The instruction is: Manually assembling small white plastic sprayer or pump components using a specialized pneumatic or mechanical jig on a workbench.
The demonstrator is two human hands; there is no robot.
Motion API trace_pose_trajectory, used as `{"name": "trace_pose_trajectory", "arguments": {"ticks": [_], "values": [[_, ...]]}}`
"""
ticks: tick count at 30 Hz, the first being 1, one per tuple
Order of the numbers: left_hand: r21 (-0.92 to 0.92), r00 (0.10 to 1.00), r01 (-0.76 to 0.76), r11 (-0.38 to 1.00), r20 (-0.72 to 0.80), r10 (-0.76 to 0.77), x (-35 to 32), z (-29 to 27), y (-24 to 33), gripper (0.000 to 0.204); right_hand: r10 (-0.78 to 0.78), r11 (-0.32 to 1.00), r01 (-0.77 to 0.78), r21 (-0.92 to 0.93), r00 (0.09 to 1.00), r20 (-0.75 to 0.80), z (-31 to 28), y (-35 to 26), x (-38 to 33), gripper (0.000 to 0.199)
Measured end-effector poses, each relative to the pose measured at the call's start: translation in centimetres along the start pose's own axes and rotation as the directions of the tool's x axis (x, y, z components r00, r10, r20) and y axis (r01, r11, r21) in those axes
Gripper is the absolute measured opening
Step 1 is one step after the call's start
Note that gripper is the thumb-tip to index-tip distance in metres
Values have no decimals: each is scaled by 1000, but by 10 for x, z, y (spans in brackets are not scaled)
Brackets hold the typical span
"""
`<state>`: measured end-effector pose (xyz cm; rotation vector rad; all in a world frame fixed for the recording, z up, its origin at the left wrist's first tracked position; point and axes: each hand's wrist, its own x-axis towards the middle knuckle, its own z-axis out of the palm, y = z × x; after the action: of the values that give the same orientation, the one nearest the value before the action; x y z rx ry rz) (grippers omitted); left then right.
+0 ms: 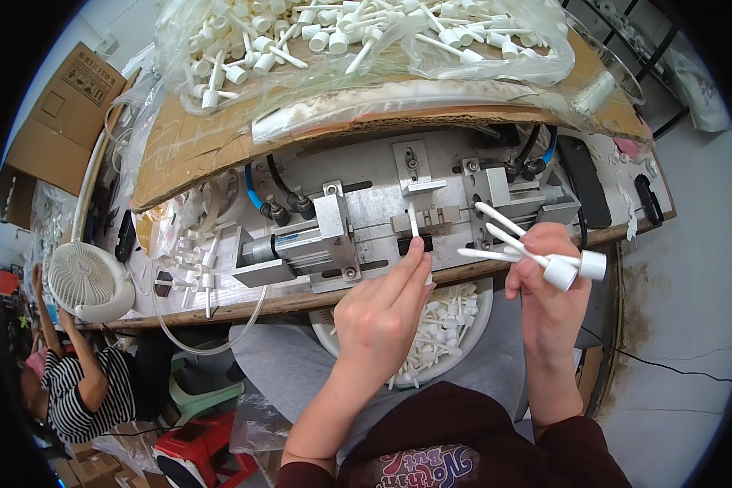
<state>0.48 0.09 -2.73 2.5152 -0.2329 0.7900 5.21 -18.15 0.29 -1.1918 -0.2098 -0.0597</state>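
My left hand (382, 313) reaches the middle of a metal jig, its fingers closed on a white plastic stick (414, 218) that points away from me. The fingers hide most of the stick's near end. Just beyond its tip is a small metal block with a slotted bracket (417, 169). To the right, my right hand (549, 297) is raised in front of the jig and grips several white capped sticks (503, 220), fanned out with their wide round caps toward my palm. Pneumatic cylinders flank the work spot, a left one (301, 248) and a right one (522, 195).
A basin of white capped sticks (447, 325) rests at my lap. Above the jig, a cardboard sheet (195, 159) carries a plastic bag heaped with more sticks (333, 37). A white fan (89, 281), a black phone-like slab (586, 183) and a co-worker in stripes (98, 390) are nearby.
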Motion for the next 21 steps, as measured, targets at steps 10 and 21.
{"name": "trace_pose_trajectory", "arguments": {"ticks": [10,21], "values": [[66,998,8,998,58,-12,14,-5,0,29,-433,632,527,-568,848,305,-4,1,-3,31],[-726,986,162,668,141,-85,12,-43,34,40,-528,340,788,-514,612,589,-4,6,-5,41]]}}
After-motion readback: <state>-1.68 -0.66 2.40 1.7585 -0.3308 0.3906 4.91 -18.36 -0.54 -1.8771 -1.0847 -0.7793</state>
